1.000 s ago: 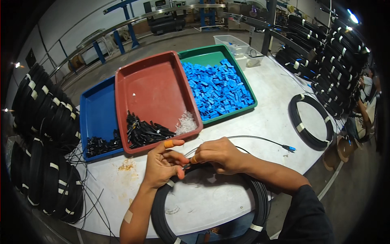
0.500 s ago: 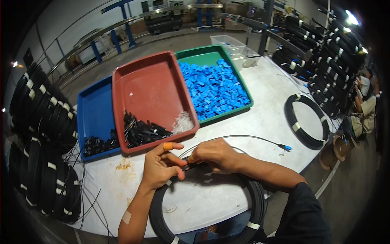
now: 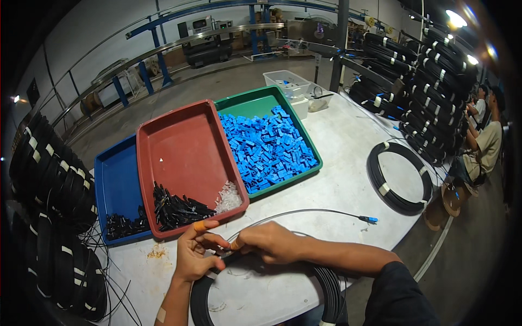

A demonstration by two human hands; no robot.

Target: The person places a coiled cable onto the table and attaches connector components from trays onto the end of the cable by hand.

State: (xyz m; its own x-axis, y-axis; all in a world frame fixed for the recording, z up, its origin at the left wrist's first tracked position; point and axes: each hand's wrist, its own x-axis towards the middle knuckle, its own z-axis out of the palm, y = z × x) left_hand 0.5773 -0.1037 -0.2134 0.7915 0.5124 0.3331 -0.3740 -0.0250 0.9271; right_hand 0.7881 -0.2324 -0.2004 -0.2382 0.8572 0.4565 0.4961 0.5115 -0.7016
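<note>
A coil of black cable (image 3: 200, 304) with pale tape bands lies at the table's near edge, under both my hands. My left hand (image 3: 193, 255), orange tape round one finger, is over the coil's left part with thumb and index finger spread apart. Its middle fingertips meet those of my right hand (image 3: 272, 242). My right hand is closed in a pinch above the coil's far side; what it pinches is hidden. From behind the fingers a black cable (image 3: 304, 210) arcs right to a blue connector (image 3: 371, 219) resting on the table.
A red tray (image 3: 179, 136) holds black parts and clear pieces, overlapping a blue tray (image 3: 117, 168) with black parts. A green tray (image 3: 318, 168) holds many blue clips. Another coil (image 3: 375, 174) lies right; coil stacks (image 3: 51, 168) flank the table. People (image 3: 486, 141) are far right.
The view has tilted up, so trays and hands sit lower and further left in the picture. My hands stay together over the coil, the right one still pinching.
</note>
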